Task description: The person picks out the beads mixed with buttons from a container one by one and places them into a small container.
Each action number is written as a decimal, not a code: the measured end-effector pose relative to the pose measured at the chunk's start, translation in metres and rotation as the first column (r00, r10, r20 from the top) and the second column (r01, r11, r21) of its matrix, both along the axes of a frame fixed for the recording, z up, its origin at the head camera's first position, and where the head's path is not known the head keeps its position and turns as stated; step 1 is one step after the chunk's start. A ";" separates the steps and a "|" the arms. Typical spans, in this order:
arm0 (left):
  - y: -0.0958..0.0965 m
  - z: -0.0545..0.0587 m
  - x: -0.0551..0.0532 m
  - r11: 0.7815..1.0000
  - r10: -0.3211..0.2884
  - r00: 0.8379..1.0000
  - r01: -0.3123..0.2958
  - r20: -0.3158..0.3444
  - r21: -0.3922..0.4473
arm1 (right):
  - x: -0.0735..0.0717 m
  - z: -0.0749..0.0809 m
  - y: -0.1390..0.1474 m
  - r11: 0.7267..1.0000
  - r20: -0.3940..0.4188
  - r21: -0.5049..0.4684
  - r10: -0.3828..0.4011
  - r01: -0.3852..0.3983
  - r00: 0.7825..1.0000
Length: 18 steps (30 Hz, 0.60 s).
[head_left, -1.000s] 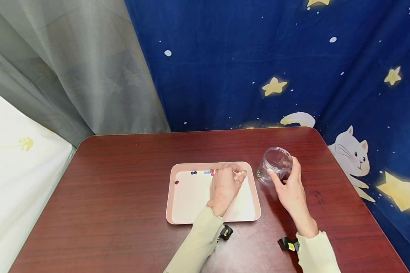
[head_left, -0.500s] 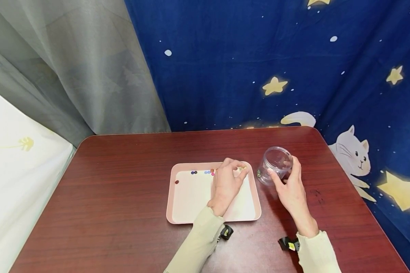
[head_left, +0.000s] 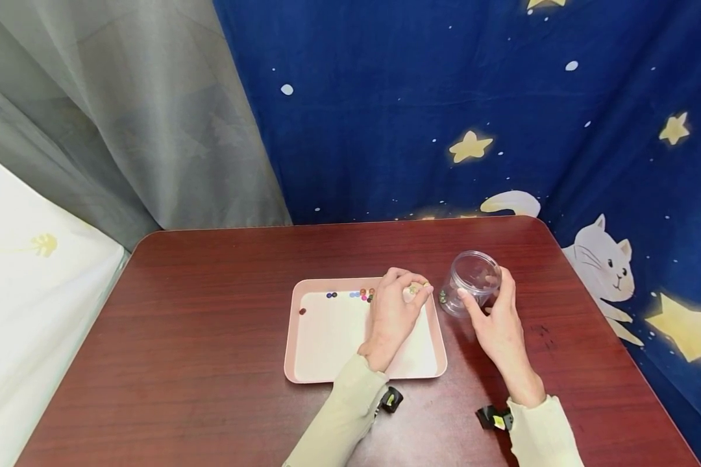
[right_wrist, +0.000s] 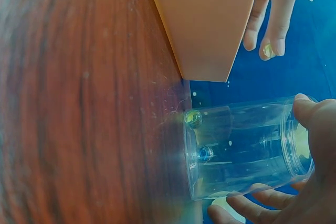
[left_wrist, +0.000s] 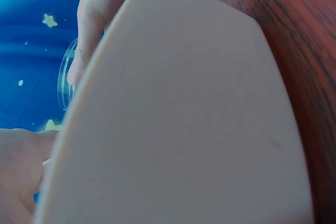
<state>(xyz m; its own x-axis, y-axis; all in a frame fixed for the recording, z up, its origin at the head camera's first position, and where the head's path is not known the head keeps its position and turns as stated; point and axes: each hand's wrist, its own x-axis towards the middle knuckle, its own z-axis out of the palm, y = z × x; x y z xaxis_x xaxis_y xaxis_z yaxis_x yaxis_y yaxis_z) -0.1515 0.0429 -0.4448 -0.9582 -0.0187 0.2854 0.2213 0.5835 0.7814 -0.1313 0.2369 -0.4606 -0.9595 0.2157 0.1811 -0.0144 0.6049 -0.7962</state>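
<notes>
My left hand [head_left: 393,314] is over the back right part of the pink tray [head_left: 291,350]. Between its thumb and a finger it pinches a small yellowish glass marble [right_wrist: 269,51]. My right hand [head_left: 498,324] grips a clear plastic jar [head_left: 476,275], thumb near the rim and fingers round the far side. The jar stands on the table just right of the tray, its mouth uncovered. Inside, at the bottom, lie a green marble [right_wrist: 193,118] and a bluish one [right_wrist: 205,153]. The left wrist view mostly shows the tray's outer wall [left_wrist: 184,103].
Along the tray's back edge lie dark blue marbles [head_left: 331,295], light blue ones [head_left: 354,294] and an orange, pink and dark green cluster [head_left: 367,295]. One dark red marble [head_left: 302,311] sits at the left. The brown table [head_left: 210,324] ends at a blue starry curtain [head_left: 374,130].
My left hand has lifted slightly and shifted right toward the jar with the yellowish marble, uncovering more of the marble cluster. The right hand and jar have stayed in place.
</notes>
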 end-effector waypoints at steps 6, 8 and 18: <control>0.003 0.003 -0.001 1.000 -0.009 0.999 0.009 -0.044 0.001 | 0.000 0.000 -0.001 1.000 -0.012 0.013 -0.006 0.006 1.000; 0.004 0.003 -0.002 1.000 -0.010 0.999 0.010 -0.052 -0.002 | 0.000 0.000 -0.001 1.000 -0.017 0.013 -0.004 0.005 1.000; 0.008 0.003 -0.002 1.000 -0.014 0.999 0.014 -0.032 0.011 | 0.000 0.000 -0.001 1.000 -0.021 0.001 0.004 -0.004 1.000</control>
